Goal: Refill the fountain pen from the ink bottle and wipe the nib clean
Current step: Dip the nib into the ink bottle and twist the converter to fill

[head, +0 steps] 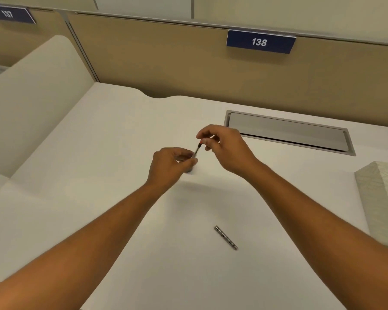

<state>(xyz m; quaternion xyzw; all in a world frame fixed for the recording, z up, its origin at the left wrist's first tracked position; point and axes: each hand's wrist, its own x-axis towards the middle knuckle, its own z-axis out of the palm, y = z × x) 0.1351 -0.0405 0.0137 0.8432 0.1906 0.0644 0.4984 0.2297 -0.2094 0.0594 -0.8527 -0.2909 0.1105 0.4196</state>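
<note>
Fountain pen (196, 151) pinched in both hands (224, 146), under sign (259, 42) "138".

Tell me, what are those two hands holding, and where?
A thin pen part: the left hand pinches its lower end, the right hand its upper, red-tipped end. The metal barrel lies unheld.

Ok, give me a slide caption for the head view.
Both hands, left and right, hold a slim pen part above the desk; a metal barrel lies nearer.
</note>
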